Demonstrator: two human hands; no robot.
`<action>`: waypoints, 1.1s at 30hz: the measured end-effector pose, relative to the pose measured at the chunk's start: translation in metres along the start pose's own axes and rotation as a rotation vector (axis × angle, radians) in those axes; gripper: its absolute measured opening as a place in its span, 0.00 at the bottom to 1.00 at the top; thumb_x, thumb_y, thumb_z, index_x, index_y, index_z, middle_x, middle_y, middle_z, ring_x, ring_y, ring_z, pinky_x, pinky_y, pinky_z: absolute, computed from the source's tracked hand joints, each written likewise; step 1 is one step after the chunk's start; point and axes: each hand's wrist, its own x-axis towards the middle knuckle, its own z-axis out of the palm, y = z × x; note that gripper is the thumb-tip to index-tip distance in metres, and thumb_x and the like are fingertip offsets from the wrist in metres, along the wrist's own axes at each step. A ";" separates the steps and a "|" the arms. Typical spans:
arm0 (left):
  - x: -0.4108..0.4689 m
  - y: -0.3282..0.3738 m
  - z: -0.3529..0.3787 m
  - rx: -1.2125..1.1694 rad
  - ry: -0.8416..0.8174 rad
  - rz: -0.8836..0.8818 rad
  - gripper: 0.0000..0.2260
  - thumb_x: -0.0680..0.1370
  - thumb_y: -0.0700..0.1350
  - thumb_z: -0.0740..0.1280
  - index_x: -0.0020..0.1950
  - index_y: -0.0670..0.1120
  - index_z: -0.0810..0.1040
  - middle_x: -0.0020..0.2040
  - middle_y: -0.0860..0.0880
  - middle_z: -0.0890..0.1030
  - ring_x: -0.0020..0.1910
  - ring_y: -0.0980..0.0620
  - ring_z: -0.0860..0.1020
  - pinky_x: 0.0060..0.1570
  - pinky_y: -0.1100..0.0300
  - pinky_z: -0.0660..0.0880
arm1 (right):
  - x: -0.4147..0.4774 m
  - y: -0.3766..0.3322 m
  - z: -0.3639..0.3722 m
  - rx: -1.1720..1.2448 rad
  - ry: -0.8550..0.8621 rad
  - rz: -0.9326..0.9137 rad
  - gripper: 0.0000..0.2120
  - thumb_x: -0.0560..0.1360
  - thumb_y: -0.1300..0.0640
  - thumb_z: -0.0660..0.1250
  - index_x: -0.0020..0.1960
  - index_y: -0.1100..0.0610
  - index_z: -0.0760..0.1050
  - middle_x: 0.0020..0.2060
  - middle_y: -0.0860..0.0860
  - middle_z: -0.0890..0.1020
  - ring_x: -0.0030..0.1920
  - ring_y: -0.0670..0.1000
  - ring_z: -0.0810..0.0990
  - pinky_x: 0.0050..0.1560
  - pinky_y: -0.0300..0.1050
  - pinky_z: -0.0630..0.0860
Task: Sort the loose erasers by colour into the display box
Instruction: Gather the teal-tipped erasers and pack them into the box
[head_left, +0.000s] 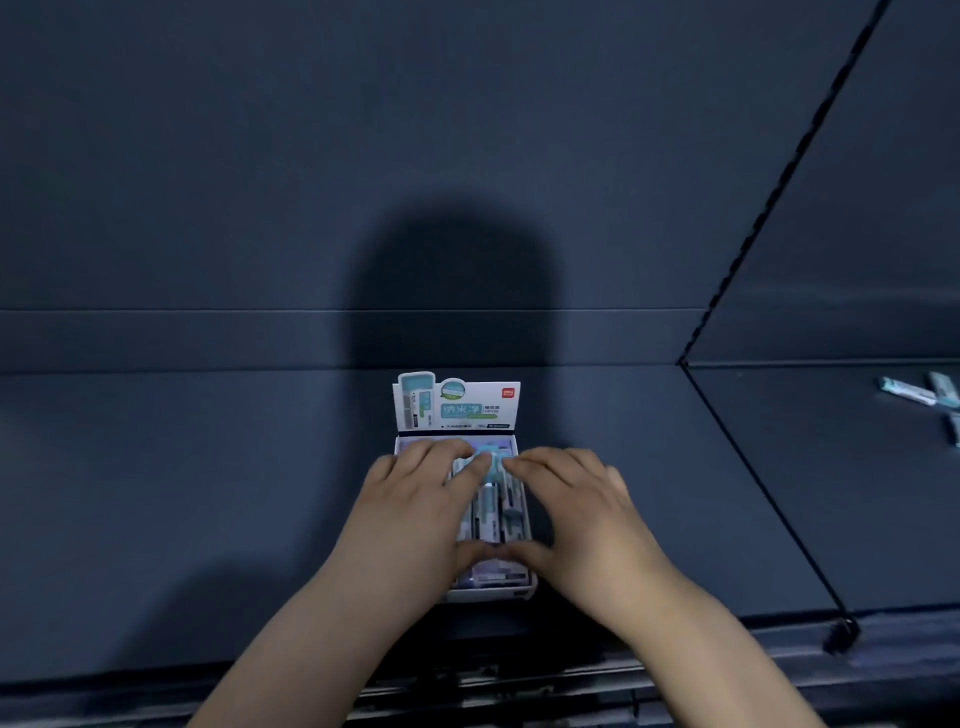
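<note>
A white display box (524, 595) with an upright printed back card (457, 402) stands on the dark table in front of me. Teal and grey-sleeved erasers (489, 506) lie packed lengthwise inside it. My left hand (410, 514) and my right hand (582, 509) both lie over the box, fingers stretched toward its far end and thumbs meeting near its front. The fingertips rest on the erasers at the back row. Much of the box's contents is hidden under both hands.
Several loose teal erasers (906, 391) lie far right on the neighbouring dark table panel, past a black seam (753, 478). A dark wall rises behind the box. The table's front edge runs just below my forearms.
</note>
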 end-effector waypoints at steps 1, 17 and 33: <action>0.003 0.004 0.001 0.008 0.014 0.011 0.35 0.55 0.65 0.76 0.57 0.49 0.80 0.51 0.53 0.80 0.49 0.51 0.80 0.43 0.55 0.77 | 0.000 0.003 -0.005 0.000 0.003 -0.005 0.33 0.66 0.41 0.71 0.67 0.48 0.68 0.63 0.42 0.72 0.64 0.46 0.65 0.56 0.38 0.56; 0.103 0.192 0.014 0.049 -0.019 -0.014 0.27 0.77 0.58 0.59 0.73 0.51 0.61 0.65 0.50 0.69 0.65 0.48 0.65 0.62 0.56 0.61 | -0.039 0.179 -0.088 -0.093 -0.159 -0.131 0.32 0.73 0.42 0.64 0.73 0.48 0.57 0.67 0.44 0.66 0.66 0.46 0.60 0.68 0.40 0.59; 0.176 0.309 0.039 0.038 -0.084 0.014 0.26 0.79 0.55 0.59 0.75 0.51 0.56 0.68 0.50 0.68 0.67 0.49 0.64 0.64 0.56 0.60 | -0.082 0.305 -0.131 -0.144 -0.208 0.017 0.30 0.73 0.41 0.63 0.71 0.49 0.61 0.65 0.46 0.69 0.65 0.49 0.64 0.66 0.43 0.62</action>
